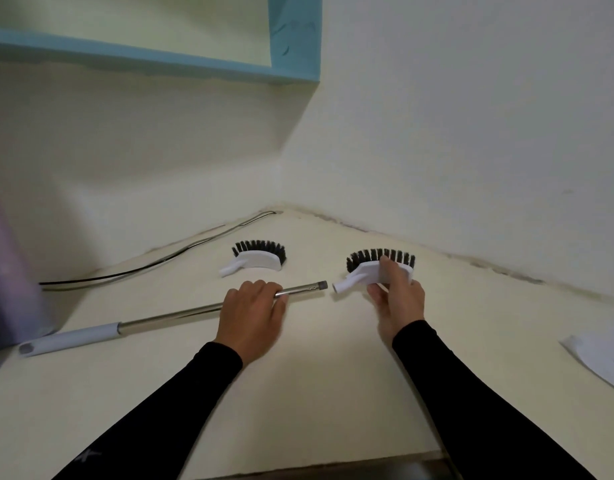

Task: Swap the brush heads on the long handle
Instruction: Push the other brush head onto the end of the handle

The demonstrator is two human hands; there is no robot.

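Note:
A long metal handle (181,315) with a white grip at its left end lies across the cream counter. My left hand (252,315) grips the shaft close to its bare threaded tip. Just right of that tip, with a small gap between them, is the socket of a white brush head with black bristles (371,270). My right hand (397,299) holds that head by its body, fingers curled over it. A second, matching brush head (259,258) lies loose on the counter behind the handle.
A black cable (153,263) runs along the back wall into the corner. A purple container (11,282) stands at the left edge. A white sheet (603,351) lies at the right. A blue-edged shelf (295,39) hangs overhead. The counter's front edge (333,467) is near me.

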